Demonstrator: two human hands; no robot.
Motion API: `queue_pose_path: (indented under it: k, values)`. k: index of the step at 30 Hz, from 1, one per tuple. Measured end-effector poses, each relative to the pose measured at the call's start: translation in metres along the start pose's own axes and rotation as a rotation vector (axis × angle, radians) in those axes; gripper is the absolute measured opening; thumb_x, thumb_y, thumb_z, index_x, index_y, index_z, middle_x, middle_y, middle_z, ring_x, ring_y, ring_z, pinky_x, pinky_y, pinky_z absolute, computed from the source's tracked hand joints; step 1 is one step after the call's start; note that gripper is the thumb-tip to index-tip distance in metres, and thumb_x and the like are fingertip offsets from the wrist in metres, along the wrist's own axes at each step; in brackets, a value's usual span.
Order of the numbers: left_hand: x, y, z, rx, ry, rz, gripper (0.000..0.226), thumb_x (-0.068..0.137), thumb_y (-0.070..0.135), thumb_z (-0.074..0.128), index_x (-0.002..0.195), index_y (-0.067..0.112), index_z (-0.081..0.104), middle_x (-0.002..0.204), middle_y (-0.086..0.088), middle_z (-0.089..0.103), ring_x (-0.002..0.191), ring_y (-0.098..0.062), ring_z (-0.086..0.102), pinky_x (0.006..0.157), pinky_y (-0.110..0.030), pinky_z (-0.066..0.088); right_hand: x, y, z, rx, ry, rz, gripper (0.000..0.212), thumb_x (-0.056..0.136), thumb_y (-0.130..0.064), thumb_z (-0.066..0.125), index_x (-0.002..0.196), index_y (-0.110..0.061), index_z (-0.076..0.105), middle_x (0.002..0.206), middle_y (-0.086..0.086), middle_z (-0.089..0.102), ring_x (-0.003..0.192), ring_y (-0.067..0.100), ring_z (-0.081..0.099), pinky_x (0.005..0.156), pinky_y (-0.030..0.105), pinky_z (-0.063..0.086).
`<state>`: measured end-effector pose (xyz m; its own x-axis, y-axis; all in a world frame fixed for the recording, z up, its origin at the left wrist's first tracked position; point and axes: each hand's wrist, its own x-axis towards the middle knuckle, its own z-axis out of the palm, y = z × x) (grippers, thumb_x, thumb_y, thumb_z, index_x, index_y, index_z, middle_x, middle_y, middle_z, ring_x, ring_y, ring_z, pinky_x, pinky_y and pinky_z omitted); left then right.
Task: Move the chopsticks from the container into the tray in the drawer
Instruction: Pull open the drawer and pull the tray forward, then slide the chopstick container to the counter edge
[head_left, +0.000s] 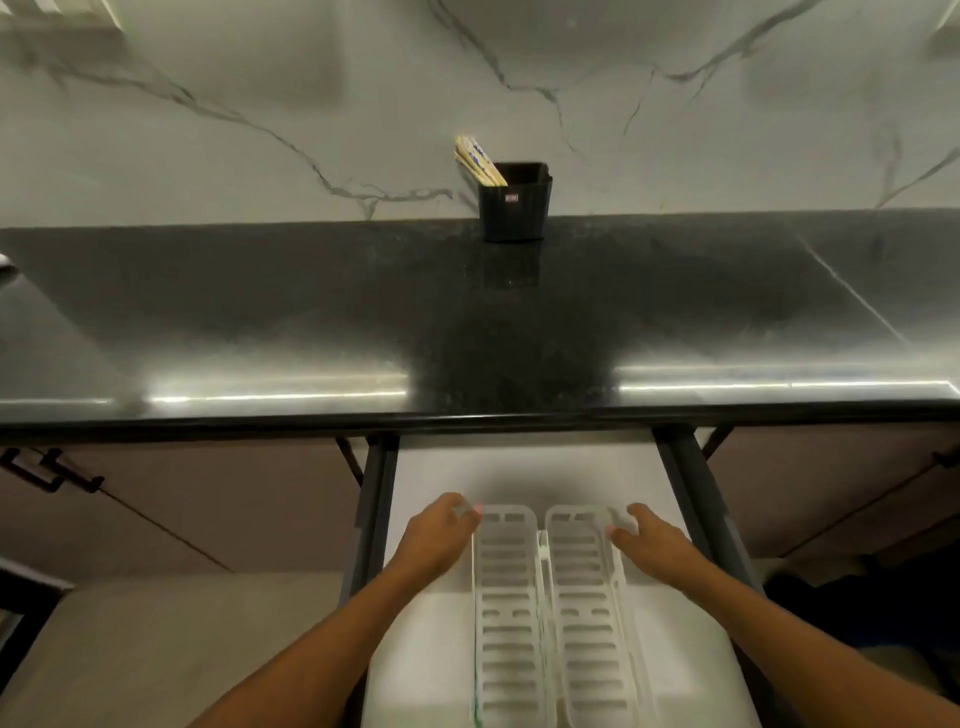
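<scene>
Several pale wooden chopsticks (477, 160) lean left out of a small black container (513, 209) standing at the back of the dark countertop, against the marble wall. Below the counter an open white drawer (431, 467) holds a white slotted tray (553, 608) with two long compartments, both without chopsticks. My left hand (439, 535) grips the tray's far left corner, fingers curled over its rim. On the far right corner my right hand (649, 540) grips the tray the same way.
The glossy black countertop (311, 322) stretches across the view with a front edge above the drawer. Dark drawer rails (693, 483) flank the drawer. Brown cabinet fronts with black handles (47, 473) sit on either side.
</scene>
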<state>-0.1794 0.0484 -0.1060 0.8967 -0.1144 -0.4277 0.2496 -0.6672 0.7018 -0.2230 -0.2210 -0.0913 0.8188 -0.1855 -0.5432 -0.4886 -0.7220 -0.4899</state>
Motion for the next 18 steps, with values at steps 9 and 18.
queue_pose_path:
  k: [9, 18]
  values:
    - [0.043, 0.121, -0.090, -0.060, 0.238, 0.213, 0.045, 0.095, 0.050, 0.043, 0.125, 0.019, 0.057, 0.095, 0.012, 0.060, 0.093, -0.010, 0.055, 0.079, -0.027, 0.039, 0.027, -0.107, -0.105, 0.097, 0.183, -0.201, 0.060, 0.098, -0.049, 0.036, 0.145, -0.012, 0.031, 0.143, 0.012, 0.046, 0.129, 0.028, 0.044, 0.099, 0.036, 0.036]
    - [0.125, 0.218, -0.157, -0.259, 0.324, 0.283, 0.029, 0.093, 0.057, 0.041, 0.097, 0.033, 0.056, 0.100, 0.005, 0.061, 0.100, -0.014, 0.057, 0.096, -0.044, 0.049, 0.100, -0.194, -0.201, 0.323, 0.267, -0.347, 0.065, 0.093, -0.063, 0.022, 0.139, -0.020, 0.039, 0.143, 0.007, 0.045, 0.129, 0.027, 0.043, 0.106, 0.045, 0.034]
